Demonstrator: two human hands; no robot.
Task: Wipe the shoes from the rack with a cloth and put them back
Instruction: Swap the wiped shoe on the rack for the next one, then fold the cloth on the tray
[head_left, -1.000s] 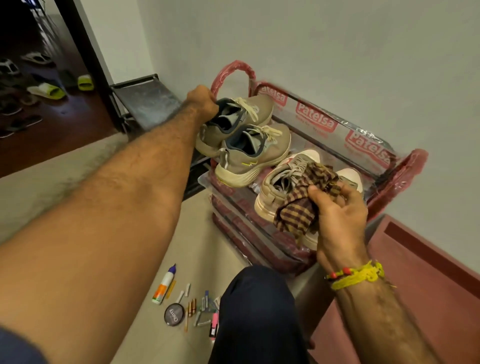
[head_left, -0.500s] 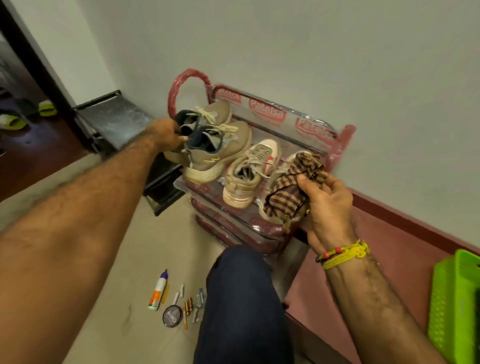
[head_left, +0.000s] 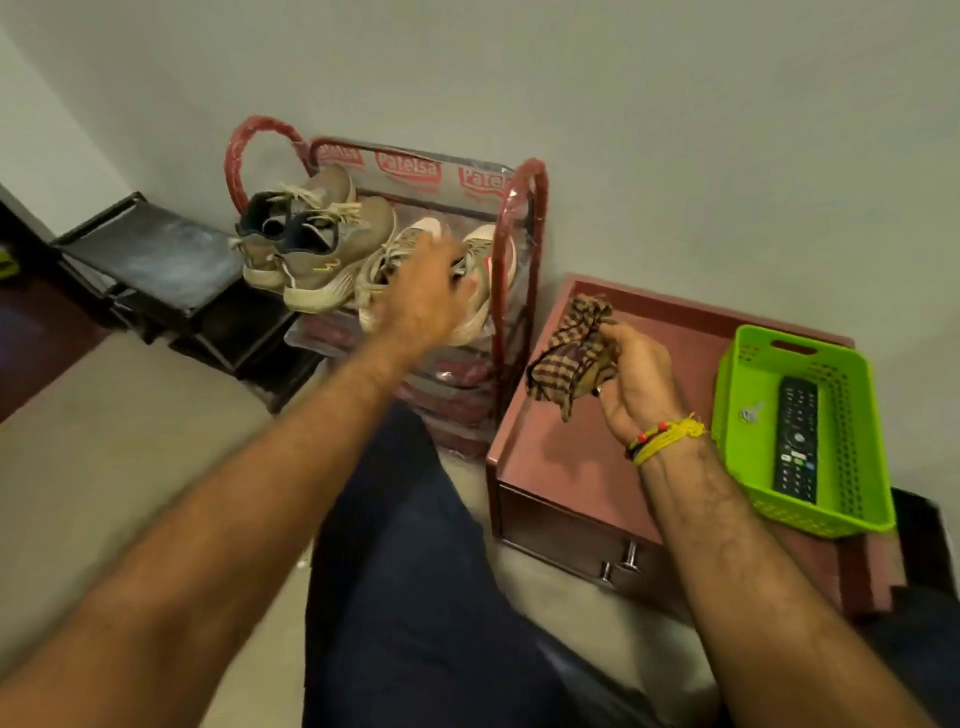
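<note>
We see a red-framed rack (head_left: 522, 218) with red "Patelsa" labels on clear wrap. On it sit tan shoes (head_left: 332, 244) with dark blue linings and a yellow mark, and beige shoes (head_left: 483, 260) with a red accent. The cloth (head_left: 571, 353) is brown-and-tan check. A lime-green basket (head_left: 862, 499) holds a black remote (head_left: 795, 441) on a reddish-brown cabinet (head_left: 561, 457).

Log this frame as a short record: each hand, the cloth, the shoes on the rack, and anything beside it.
left hand: reaching over the cream pair on the rack's top shelf; grip blurred, unclear
right hand: holds the checked cloth above the maroon cabinet
taupe pair: on the shoe rack, left of the cream pair
green basket: on the cabinet, holding a remote
</note>
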